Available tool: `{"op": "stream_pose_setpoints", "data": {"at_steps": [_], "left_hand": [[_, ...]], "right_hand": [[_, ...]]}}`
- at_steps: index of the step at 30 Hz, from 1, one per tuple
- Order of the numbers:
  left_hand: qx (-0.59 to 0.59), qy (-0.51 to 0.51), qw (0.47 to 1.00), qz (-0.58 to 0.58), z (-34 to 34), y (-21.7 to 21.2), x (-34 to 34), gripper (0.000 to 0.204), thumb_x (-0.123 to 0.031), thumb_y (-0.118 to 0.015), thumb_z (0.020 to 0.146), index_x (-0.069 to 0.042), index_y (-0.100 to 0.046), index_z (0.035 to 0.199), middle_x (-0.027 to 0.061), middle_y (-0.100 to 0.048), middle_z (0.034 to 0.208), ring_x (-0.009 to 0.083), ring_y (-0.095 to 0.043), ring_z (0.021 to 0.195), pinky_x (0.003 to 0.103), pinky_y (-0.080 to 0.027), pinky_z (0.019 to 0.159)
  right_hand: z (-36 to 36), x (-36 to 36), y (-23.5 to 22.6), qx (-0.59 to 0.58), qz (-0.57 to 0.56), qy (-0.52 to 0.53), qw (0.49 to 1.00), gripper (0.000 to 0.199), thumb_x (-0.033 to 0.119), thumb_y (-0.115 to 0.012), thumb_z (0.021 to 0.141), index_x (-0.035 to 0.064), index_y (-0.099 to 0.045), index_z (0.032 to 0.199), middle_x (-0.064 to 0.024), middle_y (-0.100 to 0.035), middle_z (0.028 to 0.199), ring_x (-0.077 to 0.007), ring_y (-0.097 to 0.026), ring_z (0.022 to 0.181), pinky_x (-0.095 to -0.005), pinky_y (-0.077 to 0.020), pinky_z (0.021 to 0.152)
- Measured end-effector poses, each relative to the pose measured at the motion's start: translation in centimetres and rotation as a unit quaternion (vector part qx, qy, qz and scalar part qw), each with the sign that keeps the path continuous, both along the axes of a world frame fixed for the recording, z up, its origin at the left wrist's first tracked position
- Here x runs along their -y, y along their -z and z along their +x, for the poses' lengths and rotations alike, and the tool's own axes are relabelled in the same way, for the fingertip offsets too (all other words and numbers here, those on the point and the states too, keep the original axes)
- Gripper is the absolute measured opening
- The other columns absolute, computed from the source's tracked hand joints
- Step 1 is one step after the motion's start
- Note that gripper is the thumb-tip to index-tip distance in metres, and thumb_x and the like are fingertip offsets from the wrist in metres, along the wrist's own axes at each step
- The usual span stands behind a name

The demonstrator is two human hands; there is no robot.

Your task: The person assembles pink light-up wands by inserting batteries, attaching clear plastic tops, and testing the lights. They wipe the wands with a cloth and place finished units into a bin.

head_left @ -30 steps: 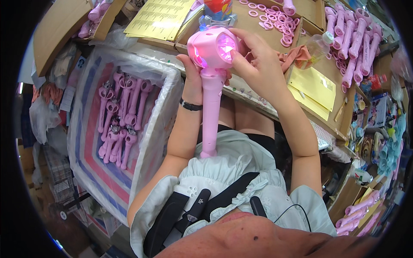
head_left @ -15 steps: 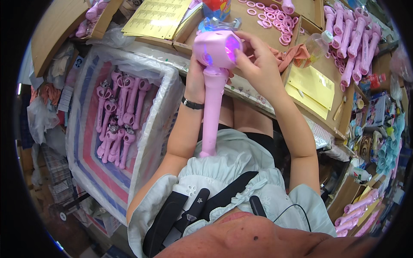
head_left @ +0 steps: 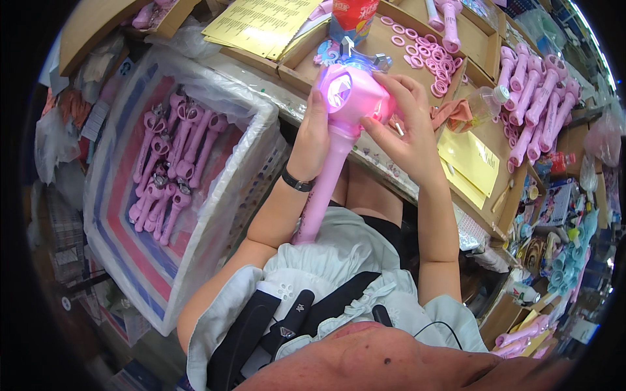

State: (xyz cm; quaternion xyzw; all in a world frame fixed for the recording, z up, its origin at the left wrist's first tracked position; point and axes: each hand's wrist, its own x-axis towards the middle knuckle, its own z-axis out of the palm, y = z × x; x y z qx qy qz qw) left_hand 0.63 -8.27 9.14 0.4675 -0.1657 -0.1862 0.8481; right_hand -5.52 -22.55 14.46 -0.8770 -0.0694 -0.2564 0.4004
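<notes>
A pink light-up toy wand (head_left: 326,179) stands tilted in front of my body, the end of its handle against my shirt. Its rounded head (head_left: 355,101) glows pink, with a bright faceted window (head_left: 338,90) on the left side. A shiny crown-shaped piece (head_left: 365,60) sits on top. My left hand (head_left: 312,143) grips the wand at the left of the head; some of its fingers are hidden behind. On the other side, my right hand (head_left: 407,124) holds the head between thumb and fingers.
To the left, a plastic-lined crate (head_left: 189,274) holds several pink wands. Pink rings (head_left: 433,58), a red cup (head_left: 352,23), yellow printed sheets (head_left: 466,163) and a clear bottle (head_left: 486,104) lie or stand on the cardboard-lined table. More pink wands (head_left: 541,98) are piled at the right.
The wand's head has turned, so a lit window now faces left instead of right. Its glow went from purple-blue to pink. My right hand has shifted its hold on the head.
</notes>
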Motion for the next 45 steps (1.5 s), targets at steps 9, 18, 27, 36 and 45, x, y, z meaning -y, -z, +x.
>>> {"op": "stream_pose_setpoints", "data": {"at_steps": [9,18,27,36,45], "left_hand": [[-0.069,0.05,0.994,-0.072,0.3,-0.9,-0.6,0.07,-0.059,-0.017,0.096,-0.006,-0.036,0.137,0.0101,-0.054,0.123,0.017,-0.056,0.11,0.03,-0.048,0.091],[-0.099,0.067,0.99,-0.068,2.1,0.3,-0.6,0.072,-0.061,-0.021,0.095,-0.004,-0.04,0.134,0.0105,-0.055,0.124,0.019,-0.057,0.11,0.032,-0.049,0.091],[-0.112,0.085,0.986,-0.086,3.0,1.8,-0.9,0.074,-0.065,-0.021,0.092,-0.006,-0.044,0.131,0.01,-0.061,0.113,0.0192,-0.065,0.091,0.032,-0.057,0.068],[-0.136,0.16,0.972,-0.108,3.0,1.9,0.5,0.074,-0.067,-0.023,0.091,-0.007,-0.047,0.127,0.0118,-0.065,0.095,0.02,-0.066,0.068,0.03,-0.056,0.051],[-0.216,0.172,0.954,-0.12,3.1,3.2,0.3,0.073,-0.068,-0.026,0.09,-0.011,-0.045,0.13,0.011,-0.066,0.098,0.019,-0.066,0.068,0.03,-0.056,0.049]], "right_hand": [[-1.0,-1.2,1.4,0.077,-0.033,-0.022,0.996,0.056,0.013,-0.078,0.07,0.007,-0.058,0.121,-0.0161,-0.047,0.12,-0.0307,-0.05,0.111,-0.0387,-0.0428,0.093],[0.3,-0.8,3.1,-0.002,0.295,-0.093,0.951,0.072,0.003,-0.072,0.078,-0.0017,-0.031,0.137,-0.0107,-0.042,0.13,-0.0217,-0.045,0.118,-0.0366,-0.0412,0.098],[-1.1,-2.2,4.2,-0.124,0.467,-0.084,0.871,0.034,0.012,-0.06,0.091,-0.005,-0.051,0.119,-0.0086,-0.062,0.106,-0.0139,-0.06,0.094,-0.0275,-0.0477,0.085],[0.9,-0.5,1.1,-0.104,0.366,0.002,0.925,0.025,0.014,-0.061,0.09,-0.0043,-0.06,0.106,-0.0032,-0.063,0.082,-0.0065,-0.057,0.067,-0.0199,-0.0462,0.056],[2.0,-0.7,1.2,-0.08,0.265,0.02,0.961,0.03,0.013,-0.064,0.086,-0.0039,-0.057,0.111,-0.0099,-0.065,0.079,-0.0113,-0.063,0.065,-0.0238,-0.0504,0.057]]}}
